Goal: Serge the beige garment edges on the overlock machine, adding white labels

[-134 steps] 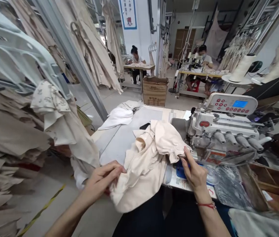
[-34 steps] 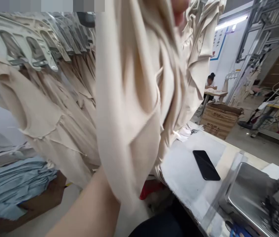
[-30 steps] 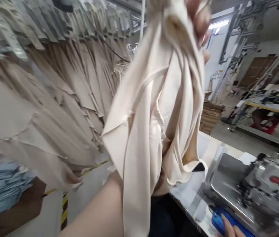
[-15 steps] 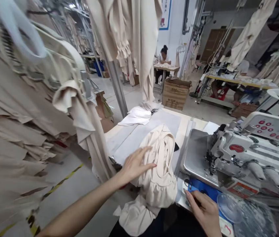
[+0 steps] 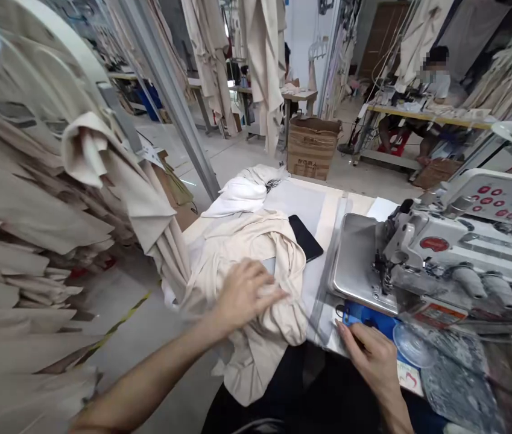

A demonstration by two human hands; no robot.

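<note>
Garment (image 5: 288, 316) lies bunched on the table (image 5: 333, 202), its near end draped over the front edge. My left hand (image 5: 243, 295) spreads loosely over it; my right hand (image 5: 373, 354) curls near the machine (image 5: 434, 259), and I cannot tell whether it grips anything.

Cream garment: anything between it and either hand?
Nothing visible stands between the cream garment and the left hand, which is over it; contact is unclear. The right hand is apart, to the garment's right, with only tabletop between.
</note>
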